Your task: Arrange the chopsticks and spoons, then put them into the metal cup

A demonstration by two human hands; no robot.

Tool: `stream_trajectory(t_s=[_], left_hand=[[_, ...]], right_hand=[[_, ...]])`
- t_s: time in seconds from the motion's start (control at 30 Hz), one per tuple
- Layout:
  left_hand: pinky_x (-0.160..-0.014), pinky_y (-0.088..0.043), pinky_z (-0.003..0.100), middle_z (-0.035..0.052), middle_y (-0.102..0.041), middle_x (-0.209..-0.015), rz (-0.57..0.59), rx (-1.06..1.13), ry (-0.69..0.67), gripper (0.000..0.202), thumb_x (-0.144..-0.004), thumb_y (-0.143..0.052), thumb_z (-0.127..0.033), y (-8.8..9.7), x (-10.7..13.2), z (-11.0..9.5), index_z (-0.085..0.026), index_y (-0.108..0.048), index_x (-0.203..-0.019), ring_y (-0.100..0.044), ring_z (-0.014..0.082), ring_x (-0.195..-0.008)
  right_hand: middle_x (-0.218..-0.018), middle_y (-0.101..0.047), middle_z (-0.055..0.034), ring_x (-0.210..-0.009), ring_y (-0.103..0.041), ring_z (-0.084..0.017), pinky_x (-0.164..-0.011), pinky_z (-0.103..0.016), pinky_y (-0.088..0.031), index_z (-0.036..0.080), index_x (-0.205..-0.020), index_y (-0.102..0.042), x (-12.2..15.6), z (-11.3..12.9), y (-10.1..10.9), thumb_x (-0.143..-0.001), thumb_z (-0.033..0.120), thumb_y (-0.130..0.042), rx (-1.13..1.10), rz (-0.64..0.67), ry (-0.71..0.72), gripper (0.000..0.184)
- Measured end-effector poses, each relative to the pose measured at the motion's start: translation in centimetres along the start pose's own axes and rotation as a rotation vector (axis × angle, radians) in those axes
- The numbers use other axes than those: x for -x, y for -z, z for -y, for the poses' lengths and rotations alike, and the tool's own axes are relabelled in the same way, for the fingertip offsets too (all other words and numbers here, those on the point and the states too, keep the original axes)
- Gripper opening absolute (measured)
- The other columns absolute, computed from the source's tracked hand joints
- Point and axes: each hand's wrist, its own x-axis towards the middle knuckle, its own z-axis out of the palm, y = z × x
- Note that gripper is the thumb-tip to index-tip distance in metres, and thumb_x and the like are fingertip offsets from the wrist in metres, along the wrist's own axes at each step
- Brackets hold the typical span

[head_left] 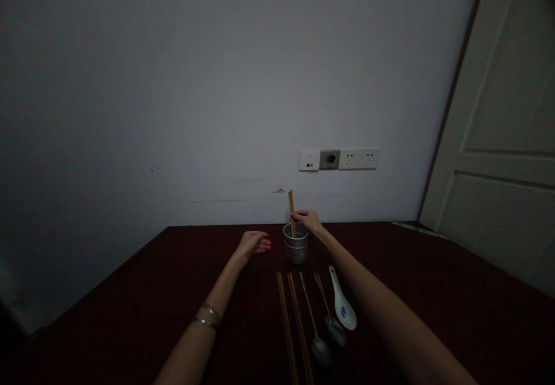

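My right hand (307, 219) pinches a pair of wooden chopsticks (292, 204) that stand nearly upright, their lower ends inside a grey metal utensil holder (296, 252). To the left of the holder, my left hand (254, 243) hovers or rests with fingers stretched out, holding nothing and not touching the holder. In front of the holder lie two more pairs of chopsticks, a left pair (287, 327) and a right pair (300, 327). Beside them are a long-handled metal spoon (321, 350), a second metal spoon (335, 330) and a white ceramic spoon (345, 311) with a blue pattern.
The dark red table (173, 269) has its far edge against a pale wall (217, 113). Sockets and a switch panel (329, 159) are set in the wall behind the holder. A white panelled door (498, 142) stands at the right.
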Motion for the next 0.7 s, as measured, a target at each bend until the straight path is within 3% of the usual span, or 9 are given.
stream_trajectory(t_s=[0.5, 0.7], left_hand=[[-0.056, -0.047, 0.024, 0.0061, -0.065, -0.061, -0.005, 0.004, 0.022, 0.016, -0.073, -0.055, -0.023, 0.0, 0.1, 0.0, -0.011, -0.057, -0.083, -0.063, 0.0146, -0.054], [-0.055, -0.047, 0.023, 0.0066, -0.066, -0.063, 0.005, -0.005, 0.015, 0.016, -0.072, -0.056, -0.024, 0.2, -0.4, 0.2, -0.012, -0.057, -0.082, -0.063, 0.0148, -0.055]], right_hand=[[-0.065, -0.068, -0.0059, -0.063, -0.061, -0.016, -0.060, -0.026, -0.048, 0.012, -0.069, -0.068, -0.1, -0.7, 0.1, -0.059, 0.035, -0.067, -0.012, -0.014, 0.009, 0.025], [-0.067, -0.068, -0.0072, -0.064, -0.062, -0.015, -0.063, -0.025, -0.048, 0.012, -0.068, -0.067, 0.2, -0.3, 2.9, -0.062, 0.033, -0.065, -0.016, -0.043, 0.016, 0.022]])
